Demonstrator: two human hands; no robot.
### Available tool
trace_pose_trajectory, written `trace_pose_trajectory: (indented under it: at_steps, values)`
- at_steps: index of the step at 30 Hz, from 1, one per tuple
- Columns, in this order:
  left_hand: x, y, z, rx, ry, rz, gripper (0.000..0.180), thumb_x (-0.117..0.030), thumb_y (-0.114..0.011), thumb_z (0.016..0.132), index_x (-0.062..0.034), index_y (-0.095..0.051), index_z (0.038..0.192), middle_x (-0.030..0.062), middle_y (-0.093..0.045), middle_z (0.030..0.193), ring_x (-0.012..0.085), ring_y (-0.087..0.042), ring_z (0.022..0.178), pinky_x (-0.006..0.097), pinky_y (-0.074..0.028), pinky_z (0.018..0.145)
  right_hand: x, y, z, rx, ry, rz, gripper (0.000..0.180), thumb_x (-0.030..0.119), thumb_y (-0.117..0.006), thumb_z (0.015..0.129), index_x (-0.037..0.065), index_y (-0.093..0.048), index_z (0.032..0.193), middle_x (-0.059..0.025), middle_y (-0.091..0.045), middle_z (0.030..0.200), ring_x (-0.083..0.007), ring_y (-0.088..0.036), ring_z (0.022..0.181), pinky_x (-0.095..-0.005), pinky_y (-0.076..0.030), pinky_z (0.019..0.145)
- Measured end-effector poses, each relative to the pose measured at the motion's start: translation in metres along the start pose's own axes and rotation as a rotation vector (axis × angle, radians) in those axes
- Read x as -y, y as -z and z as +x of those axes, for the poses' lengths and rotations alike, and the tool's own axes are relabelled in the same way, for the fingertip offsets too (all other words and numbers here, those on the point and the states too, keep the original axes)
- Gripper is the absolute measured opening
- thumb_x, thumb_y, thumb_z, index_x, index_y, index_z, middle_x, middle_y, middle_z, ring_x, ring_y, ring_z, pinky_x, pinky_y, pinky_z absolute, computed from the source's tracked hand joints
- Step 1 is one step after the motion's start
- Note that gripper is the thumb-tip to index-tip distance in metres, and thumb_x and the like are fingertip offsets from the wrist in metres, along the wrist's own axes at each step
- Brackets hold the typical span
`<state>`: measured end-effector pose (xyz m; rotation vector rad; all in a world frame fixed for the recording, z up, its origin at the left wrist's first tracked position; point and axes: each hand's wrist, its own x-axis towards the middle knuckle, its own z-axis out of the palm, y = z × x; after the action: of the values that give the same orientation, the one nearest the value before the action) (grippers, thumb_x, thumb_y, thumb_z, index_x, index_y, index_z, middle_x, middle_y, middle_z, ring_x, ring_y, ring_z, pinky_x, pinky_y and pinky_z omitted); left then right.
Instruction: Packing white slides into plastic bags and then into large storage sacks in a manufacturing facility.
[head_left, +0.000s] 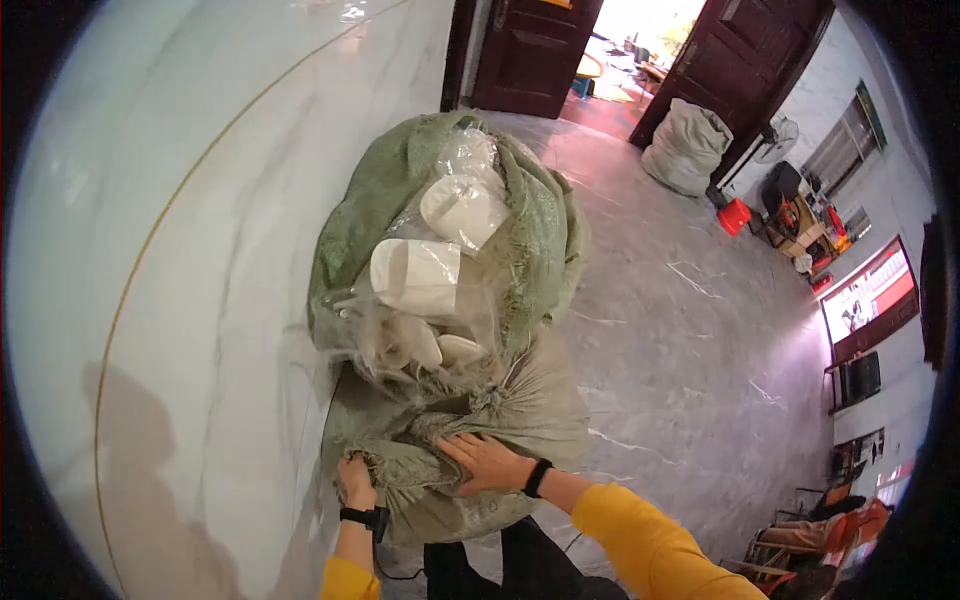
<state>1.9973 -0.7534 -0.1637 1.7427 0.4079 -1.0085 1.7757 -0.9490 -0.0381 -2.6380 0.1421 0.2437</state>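
A grey-green woven sack (pixel 445 515) lies low in front of me, near my legs. At its left end my left hand (pixel 357 482) is closed on the bunched sack cloth. My right hand (pixel 487 463) lies on top of the sack with fingers stretched out, pressing the folded cloth. Just beyond my hands, another woven sack (pixel 540 390) shows a gathered, tied neck. Farther off, a large open green sack (pixel 365 215) holds white slippers (pixel 415 275) packed in clear plastic bags (pixel 350 335). The slippers overlap one another, and several are partly hidden.
A white marbled wall (pixel 190 250) runs along the left. Grey marbled floor (pixel 670 330) spreads to the right. A full white sack (pixel 688 148) stands by the open dark door (pixel 745 60), near a red bucket (pixel 734 216). Chairs (pixel 830 500) line the right side.
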Motion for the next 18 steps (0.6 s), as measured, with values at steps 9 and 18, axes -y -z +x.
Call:
trace_pose_trajectory:
  at_steps: [9, 18]
  values:
    - [-0.087, -0.036, 0.001, -0.141, -0.102, 0.036, 0.055, -0.019, -0.055, 0.095, -0.0024, -0.034, 0.143, 0.0169, -0.047, 0.136, 0.034, -0.049, 0.119, 0.046, -0.039, 0.102, -0.088, -0.009, 0.1, 0.407, -0.598, 0.421, 0.06, 0.032, -0.053, 0.095, 0.006, -0.034, 0.146, -0.0176, -0.046, 0.139, -0.0319, -0.046, 0.126, -0.0423, -0.037, 0.107]
    - [-0.057, -0.098, 0.095, 0.236, -0.727, 1.465, 0.046, -0.027, -0.063, 0.086, -0.0013, -0.056, 0.124, 0.0187, -0.055, 0.131, 0.0351, -0.057, 0.108, 0.051, -0.039, 0.1, -0.187, -0.067, 0.08, 0.25, -0.521, 0.24, 0.062, 0.033, -0.052, 0.095, 0.007, -0.032, 0.147, -0.019, -0.048, 0.137, -0.0312, -0.044, 0.129, -0.0427, -0.034, 0.108]
